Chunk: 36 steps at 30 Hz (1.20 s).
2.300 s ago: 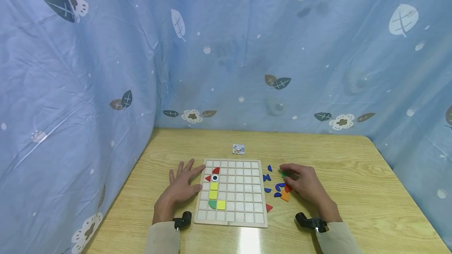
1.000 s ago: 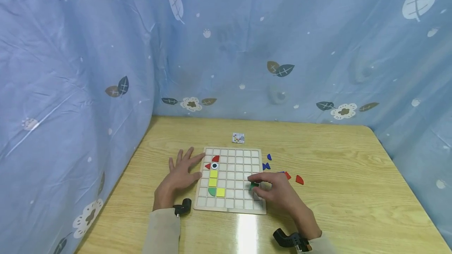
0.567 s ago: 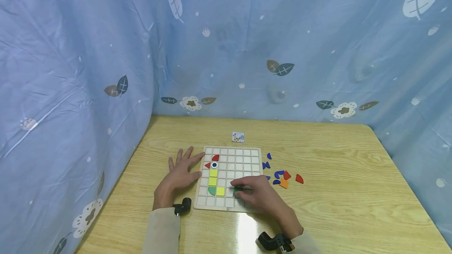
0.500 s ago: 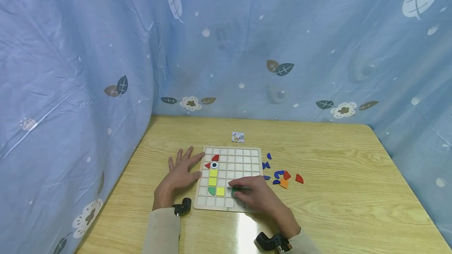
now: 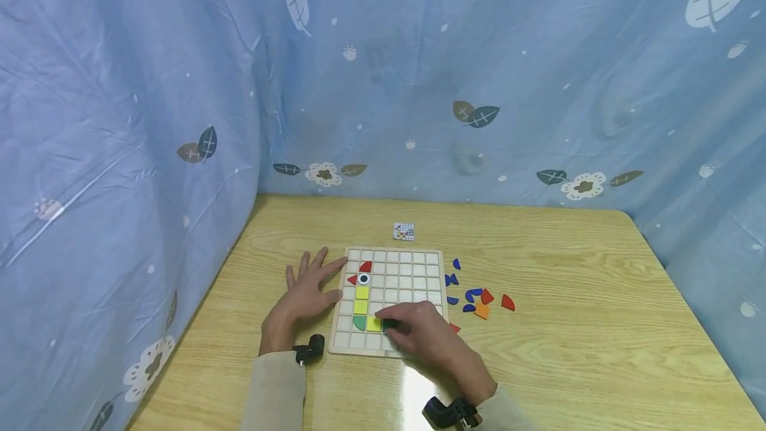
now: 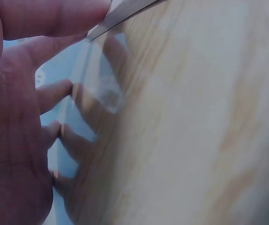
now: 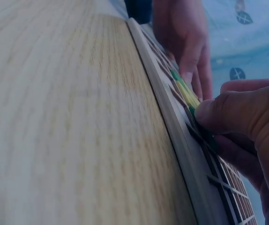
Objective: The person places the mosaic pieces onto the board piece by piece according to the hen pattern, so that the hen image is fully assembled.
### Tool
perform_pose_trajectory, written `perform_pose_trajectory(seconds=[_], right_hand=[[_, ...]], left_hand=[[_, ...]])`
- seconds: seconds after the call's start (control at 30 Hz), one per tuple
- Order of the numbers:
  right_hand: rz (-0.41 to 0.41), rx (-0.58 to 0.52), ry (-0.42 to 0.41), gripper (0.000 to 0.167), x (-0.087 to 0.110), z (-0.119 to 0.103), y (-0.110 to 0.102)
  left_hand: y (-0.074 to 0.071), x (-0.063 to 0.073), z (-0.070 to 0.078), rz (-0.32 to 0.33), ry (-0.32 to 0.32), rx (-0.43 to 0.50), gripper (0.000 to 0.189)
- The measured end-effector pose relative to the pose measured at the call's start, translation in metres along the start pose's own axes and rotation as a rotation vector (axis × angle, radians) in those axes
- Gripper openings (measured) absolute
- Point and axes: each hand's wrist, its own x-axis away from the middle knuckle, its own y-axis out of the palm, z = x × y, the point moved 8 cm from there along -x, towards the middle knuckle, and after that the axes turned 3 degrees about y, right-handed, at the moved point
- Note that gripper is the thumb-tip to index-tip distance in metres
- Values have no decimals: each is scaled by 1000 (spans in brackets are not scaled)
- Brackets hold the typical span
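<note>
A blue curtain (image 5: pixel 383 72) with leaves and flowers hangs behind a yellow wood table (image 5: pixel 568 265). The left hand (image 5: pixel 306 301) has its fingers spread wide and holds nothing. Its thumb and pointing finger touch the left edge of a wooden board (image 5: pixel 405 281) full of little squares. The right hand (image 5: pixel 425 332) pinches a green piece (image 5: pixel 388 325) between thumb and finger. The green piece is right at those fingertips, at the board, but I cannot tell if it sits down in a square. Just left of the pinching fingers is a yellow square (image 5: pixel 372 326), and past it a rounded green corner piece (image 5: pixel 359 322). To the right of the left thumb are two more yellow squares (image 5: pixel 362 292). Above them are a round eye piece (image 5: pixel 364 279), a small red triangle (image 5: pixel 352 279) and a red curved piece (image 5: pixel 366 267). To the right of the right hand's fingers, blue pieces (image 5: pixel 453 300), an orange piece (image 5: pixel 482 312) and red pieces (image 5: pixel 508 302) lie on the table. A little picture card (image 5: pixel 403 232) lies farther off than both hands' fingers.
</note>
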Motion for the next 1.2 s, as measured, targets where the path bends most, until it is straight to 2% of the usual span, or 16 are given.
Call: perform_pose_trajectory(seconds=[0.13, 0.3, 0.6, 0.8, 1.0, 1.2], right_hand=[[22, 17, -15, 34, 2, 0, -4], [5, -6, 22, 33, 3, 3, -5], [9, 39, 55, 32, 0, 4, -3], [22, 24, 54, 32, 1, 6, -3], [51, -50, 72, 30, 10, 12, -16], [68, -80, 177, 32, 30, 29, -38]], left_hand=[[0, 0, 0, -1, -7, 5, 72], [-1, 1, 0, -4, -11, 13, 72], [-1, 1, 0, -2, -15, 19, 71], [-1, 1, 0, 1, -10, 20, 72], [-1, 1, 0, -2, -7, 18, 72], [-1, 1, 0, -2, 1, 20, 72]])
